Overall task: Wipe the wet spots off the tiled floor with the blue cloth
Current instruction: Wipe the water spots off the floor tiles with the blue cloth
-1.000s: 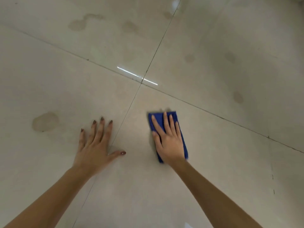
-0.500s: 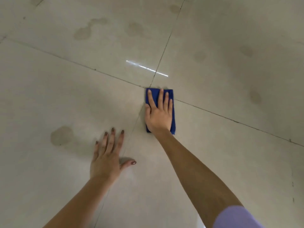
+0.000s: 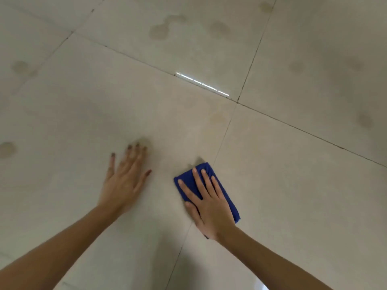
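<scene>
A folded blue cloth [image 3: 189, 178] lies flat on the beige tiled floor [image 3: 293, 195], just left of a grout line. My right hand [image 3: 207, 204] presses down on it, palm flat, fingers spread over the cloth. My left hand [image 3: 125, 181] rests flat on the bare tile to the left, fingers apart, holding nothing. Several wet spots show as dull dark patches: a double blotch [image 3: 161, 30] far ahead, a spot [image 3: 219, 28] beside it, one at the left edge [image 3: 7, 148], one at upper left [image 3: 21, 66], others on the right [image 3: 365, 120].
Dark grout lines cross at a junction [image 3: 237, 102] ahead of my right hand. A bright strip of reflected light [image 3: 202, 83] lies along the grout. A pale object's corner [image 3: 262, 286] peeks in at the bottom edge.
My right hand has pulled the cloth back from the grout junction toward me. The view has shifted, and my left hand now sits flat closer to the cloth.
</scene>
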